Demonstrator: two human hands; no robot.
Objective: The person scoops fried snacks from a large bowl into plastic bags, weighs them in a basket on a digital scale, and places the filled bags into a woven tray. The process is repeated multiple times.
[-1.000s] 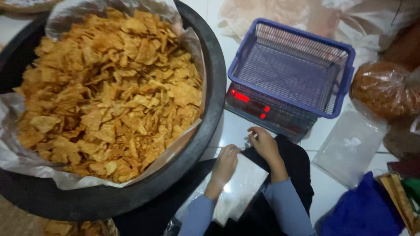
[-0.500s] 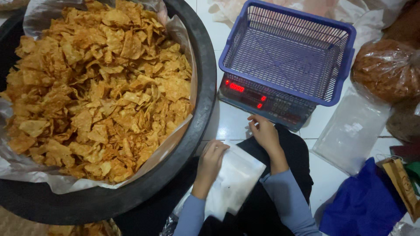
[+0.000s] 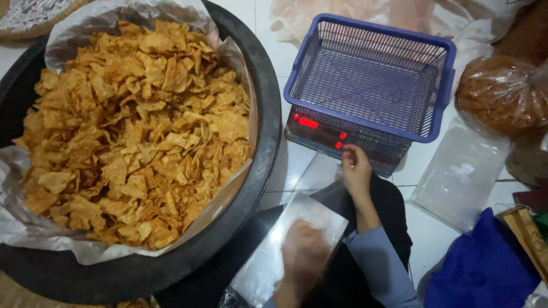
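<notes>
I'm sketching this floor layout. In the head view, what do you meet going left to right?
Black basin of fried chips → blue basket on a scale → clear plastic bags → tied bag of chips.

White tiled floor bears black basin, scale, plastic bags.

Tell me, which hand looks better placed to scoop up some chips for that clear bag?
Probably the left hand. It rests on the clear bag in the lap, on the side nearest the big black tub of chips. The right hand is up at the scale under the blue basket, farther from the chips.
</notes>
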